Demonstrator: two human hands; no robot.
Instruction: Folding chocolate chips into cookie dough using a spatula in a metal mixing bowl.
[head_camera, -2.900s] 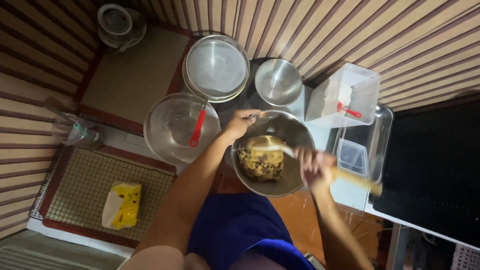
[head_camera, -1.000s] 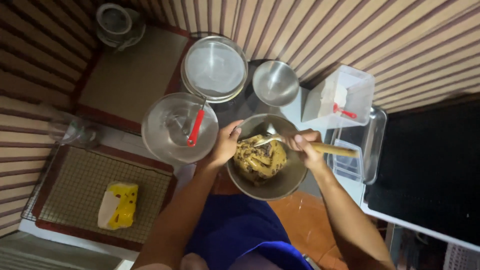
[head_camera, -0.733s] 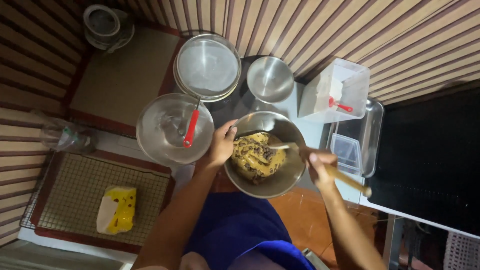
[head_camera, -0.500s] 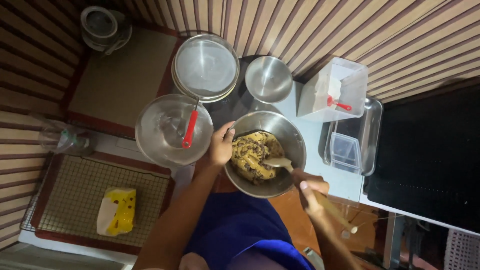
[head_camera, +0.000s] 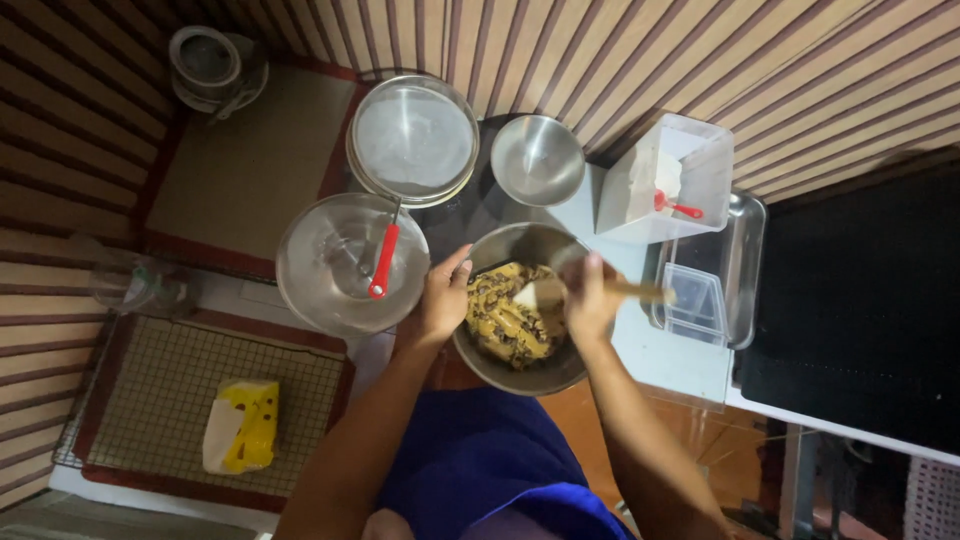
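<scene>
The left hand (head_camera: 443, 300) clamps the rim of the steel mixing bowl (head_camera: 520, 305) on the bench, while the right hand (head_camera: 590, 300) grips a wooden spatula (head_camera: 560, 293) (blade buried in chip-studded dough (head_camera: 505, 320)). Good stirring likely means scraping the wall and folding inward, rim held firm.

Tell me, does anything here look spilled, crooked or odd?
Nothing stands out. The dough sits inside the steel bowl, which the left hand steadies by its rim while the right hand holds a wooden spatula in it. I see no spills around it, and the other bowls stand upright.
</scene>
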